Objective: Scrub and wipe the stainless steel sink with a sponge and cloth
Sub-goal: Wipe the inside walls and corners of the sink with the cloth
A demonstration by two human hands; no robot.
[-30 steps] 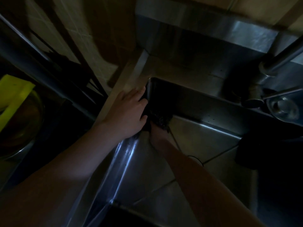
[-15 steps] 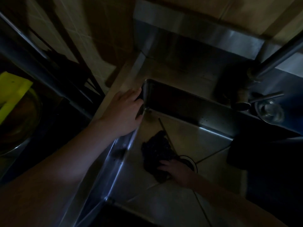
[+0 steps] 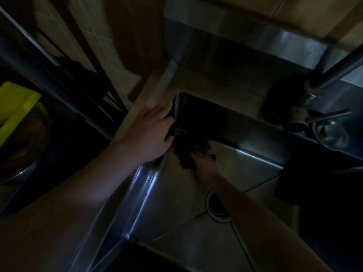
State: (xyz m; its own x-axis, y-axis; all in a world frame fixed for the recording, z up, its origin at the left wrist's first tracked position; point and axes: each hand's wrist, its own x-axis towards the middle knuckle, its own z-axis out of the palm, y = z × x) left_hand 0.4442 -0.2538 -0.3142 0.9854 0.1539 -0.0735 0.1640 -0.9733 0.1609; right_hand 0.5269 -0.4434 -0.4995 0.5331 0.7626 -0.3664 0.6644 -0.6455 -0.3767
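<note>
The scene is dim. A stainless steel sink fills the middle, with its drain near my right forearm. A dark cloth lies bunched in the sink's far left corner, against the left wall. My right hand is on the cloth's near edge, fingers curled into it. My left hand rests on the sink's left rim beside that corner, its fingers curled over the edge.
A faucet and its lever stand at the back right, with a round metal fitting beside them. A yellow item lies over a bowl at the far left. A dark object sits on the right rim.
My right hand has pushed the cloth from near the drain back up into the far left corner. My left hand has stayed on the rim.
</note>
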